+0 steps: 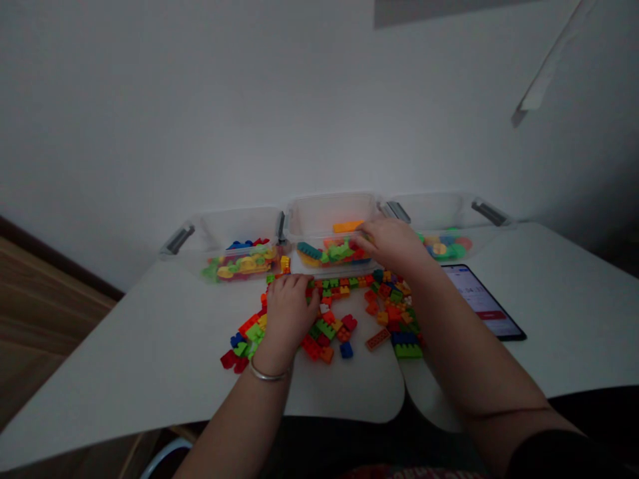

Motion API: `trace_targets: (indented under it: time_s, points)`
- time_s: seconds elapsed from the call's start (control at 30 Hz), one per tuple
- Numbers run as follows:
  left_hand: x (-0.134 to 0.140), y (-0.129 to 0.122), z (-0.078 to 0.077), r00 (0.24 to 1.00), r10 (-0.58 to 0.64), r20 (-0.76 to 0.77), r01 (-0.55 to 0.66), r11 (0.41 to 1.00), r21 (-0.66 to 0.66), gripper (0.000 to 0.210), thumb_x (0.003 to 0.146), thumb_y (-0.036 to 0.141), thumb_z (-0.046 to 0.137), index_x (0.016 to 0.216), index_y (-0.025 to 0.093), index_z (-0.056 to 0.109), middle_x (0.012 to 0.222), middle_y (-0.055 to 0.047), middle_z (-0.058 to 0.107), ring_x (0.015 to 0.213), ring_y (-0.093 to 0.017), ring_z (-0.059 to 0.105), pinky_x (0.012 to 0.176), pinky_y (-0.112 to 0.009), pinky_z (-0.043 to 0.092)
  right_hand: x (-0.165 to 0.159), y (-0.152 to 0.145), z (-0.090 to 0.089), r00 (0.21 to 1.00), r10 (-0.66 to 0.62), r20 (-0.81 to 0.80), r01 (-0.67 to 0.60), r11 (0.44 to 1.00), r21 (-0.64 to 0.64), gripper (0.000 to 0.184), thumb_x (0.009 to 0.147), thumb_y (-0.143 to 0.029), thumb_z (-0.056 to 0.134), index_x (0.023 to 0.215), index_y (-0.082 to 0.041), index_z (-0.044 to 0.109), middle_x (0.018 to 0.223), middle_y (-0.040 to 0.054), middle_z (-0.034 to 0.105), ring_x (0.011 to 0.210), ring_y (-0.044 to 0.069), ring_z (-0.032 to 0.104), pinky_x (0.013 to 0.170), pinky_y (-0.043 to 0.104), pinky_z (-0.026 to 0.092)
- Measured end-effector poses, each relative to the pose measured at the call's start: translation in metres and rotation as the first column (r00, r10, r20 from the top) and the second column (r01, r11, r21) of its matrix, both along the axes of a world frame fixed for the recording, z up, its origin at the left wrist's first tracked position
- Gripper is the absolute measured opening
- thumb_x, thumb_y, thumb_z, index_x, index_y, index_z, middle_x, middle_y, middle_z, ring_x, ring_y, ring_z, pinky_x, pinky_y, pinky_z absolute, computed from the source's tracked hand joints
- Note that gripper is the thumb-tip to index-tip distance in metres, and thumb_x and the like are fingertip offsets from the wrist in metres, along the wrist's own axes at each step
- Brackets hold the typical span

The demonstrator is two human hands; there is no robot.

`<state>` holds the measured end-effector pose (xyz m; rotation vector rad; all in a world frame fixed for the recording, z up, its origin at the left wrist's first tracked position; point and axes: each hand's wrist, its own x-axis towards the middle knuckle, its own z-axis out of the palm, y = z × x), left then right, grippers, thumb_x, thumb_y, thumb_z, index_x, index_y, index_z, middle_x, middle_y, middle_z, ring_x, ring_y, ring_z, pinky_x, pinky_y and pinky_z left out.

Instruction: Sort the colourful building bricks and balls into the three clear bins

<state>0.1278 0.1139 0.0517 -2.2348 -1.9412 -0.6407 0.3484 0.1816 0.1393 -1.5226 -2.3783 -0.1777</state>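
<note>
My right hand is over the right side of the middle clear plastic bin. Its fingertips are closed on the end of a long orange toy brick, which lies level above the bricks inside. Below and to the left, my left hand rests over the loose pile of toy bricks, thumb apart from the fingers; its fingertips are partly hidden. Beside its thumb lie green bricks and red bricks. A blue brick and an orange-brown brick lie on the near side of the pile.
A left clear bin holds mixed pieces, and a right clear bin holds rounder ones. A phone lies to the right of my right forearm. The white table has a seam near its front edge. Behind stands a wall.
</note>
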Motion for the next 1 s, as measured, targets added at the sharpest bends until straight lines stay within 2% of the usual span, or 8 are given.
trace_targets:
  time_s: [0.1, 0.17, 0.33, 0.47, 0.6, 0.73, 0.9, 1.0]
  points:
    - [-0.001, 0.0, -0.001, 0.999, 0.03, -0.024, -0.029, 0.999, 0.026, 0.038, 0.087, 0.031, 0.051, 0.119, 0.018, 0.064, 0.115, -0.013, 0.069, 0.113, -0.032, 0.057, 0.101, -0.048, 0.044, 0.007, -0.005, 0.006, 0.99, 0.036, -0.136, -0.023, 0.995, 0.094, 0.043, 0.098, -0.04, 0.038, 0.122, -0.015, 0.065, 0.123, 0.0121, 0.068, 0.114, 0.027, 0.057, 0.096, 0.039, 0.041]
    - [-0.001, -0.001, -0.002, 0.999, 0.034, -0.038, -0.033, 0.999, 0.035, 0.038, 0.086, 0.029, 0.051, 0.12, 0.016, 0.064, 0.116, -0.013, 0.069, 0.117, -0.034, 0.054, 0.102, -0.05, 0.043, 0.011, -0.011, 0.012, 0.979, 0.041, -0.2, -0.012, 0.99, 0.141, 0.041, 0.098, -0.038, 0.039, 0.117, -0.016, 0.067, 0.119, 0.0115, 0.069, 0.112, 0.027, 0.059, 0.095, 0.038, 0.042]
    - [-0.001, -0.003, -0.003, 0.998, 0.028, -0.062, -0.026, 0.999, 0.034, 0.035, 0.088, 0.024, 0.05, 0.117, 0.02, 0.066, 0.114, -0.01, 0.071, 0.122, -0.037, 0.05, 0.11, -0.061, 0.031, 0.006, -0.027, 0.023, 0.966, 0.032, -0.258, -0.012, 0.997, 0.076, 0.035, 0.097, -0.035, 0.041, 0.106, -0.02, 0.071, 0.106, 0.0073, 0.074, 0.093, 0.021, 0.065, 0.078, 0.031, 0.046]
    - [-0.001, -0.001, -0.003, 0.999, 0.018, -0.046, -0.017, 1.0, 0.02, 0.034, 0.087, 0.027, 0.052, 0.117, 0.021, 0.067, 0.112, -0.011, 0.072, 0.12, -0.035, 0.052, 0.111, -0.061, 0.029, -0.01, -0.033, 0.019, 0.975, 0.076, -0.208, -0.077, 0.997, 0.003, 0.034, 0.097, -0.039, 0.044, 0.104, -0.021, 0.072, 0.102, 0.0057, 0.075, 0.089, 0.019, 0.066, 0.073, 0.028, 0.043]
    - [0.0, 0.002, -0.002, 0.999, 0.019, -0.029, -0.019, 1.0, 0.002, 0.033, 0.087, 0.032, 0.055, 0.115, 0.022, 0.068, 0.112, -0.011, 0.072, 0.116, -0.035, 0.055, 0.111, -0.06, 0.029, -0.027, -0.035, 0.009, 0.987, 0.13, -0.09, -0.136, 0.989, -0.055, 0.033, 0.096, -0.039, 0.047, 0.106, -0.02, 0.071, 0.101, 0.0075, 0.075, 0.09, 0.021, 0.066, 0.074, 0.029, 0.042]
    - [0.001, 0.004, -0.002, 1.0, 0.022, -0.018, -0.023, 0.999, -0.031, 0.031, 0.085, 0.031, 0.059, 0.114, 0.023, 0.067, 0.111, -0.011, 0.072, 0.114, -0.034, 0.057, 0.11, -0.061, 0.03, -0.043, -0.04, 0.002, 0.996, 0.084, 0.004, -0.083, 0.991, -0.106, 0.03, 0.094, -0.041, 0.051, 0.101, -0.02, 0.072, 0.103, 0.0085, 0.074, 0.094, 0.024, 0.066, 0.075, 0.031, 0.044]
    - [0.001, 0.004, -0.002, 0.999, -0.036, 0.006, 0.036, 0.999, -0.022, 0.021, 0.085, 0.028, 0.059, 0.103, 0.022, 0.067, 0.104, -0.009, 0.073, 0.111, -0.031, 0.06, 0.113, -0.06, 0.025, -0.055, -0.045, -0.006, 0.995, 0.065, 0.076, -0.048, 0.976, -0.211, 0.033, 0.094, -0.044, 0.05, 0.109, -0.022, 0.07, 0.107, 0.0091, 0.074, 0.097, 0.026, 0.068, 0.076, 0.033, 0.049]
    - [0.001, 0.004, -0.001, 0.996, -0.036, 0.087, 0.034, 0.999, 0.016, 0.023, 0.084, 0.028, 0.06, 0.106, 0.021, 0.064, 0.104, -0.008, 0.072, 0.107, -0.03, 0.062, 0.11, -0.055, 0.032, -0.06, -0.046, -0.011, 0.995, 0.065, 0.079, -0.045, 0.974, -0.222, 0.033, 0.095, -0.042, 0.049, 0.112, -0.022, 0.069, 0.109, 0.0094, 0.073, 0.101, 0.027, 0.068, 0.079, 0.036, 0.052]
